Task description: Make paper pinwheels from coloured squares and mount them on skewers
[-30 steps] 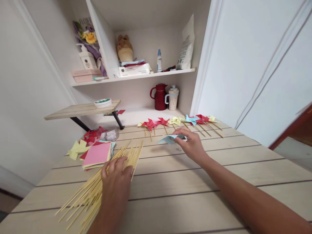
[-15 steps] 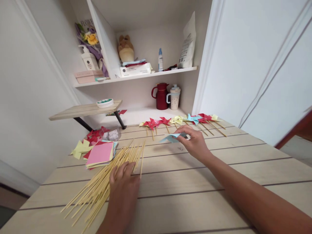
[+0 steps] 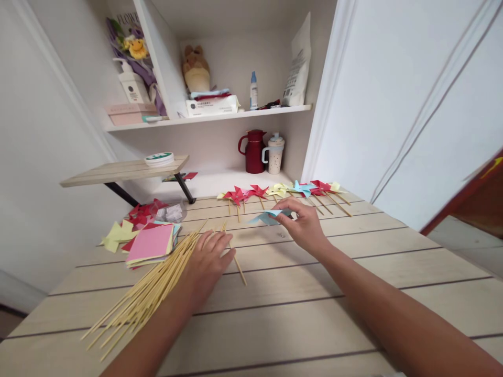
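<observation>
The left hand (image 3: 208, 262) lies flat and spread on the bench (image 3: 314, 314), fingers over the near end of one stick (image 3: 236, 262) that sits apart from the stick pile (image 3: 149, 293), as if singling it out. The right hand (image 3: 304, 225) pinches a blue paper pinwheel (image 3: 269, 216) by its edge, holding it just above the boards; whether it touches them is hard to tell. Finished pinwheels (image 3: 283, 191) lie in a row behind, paper squares (image 3: 151, 243) to the left.
</observation>
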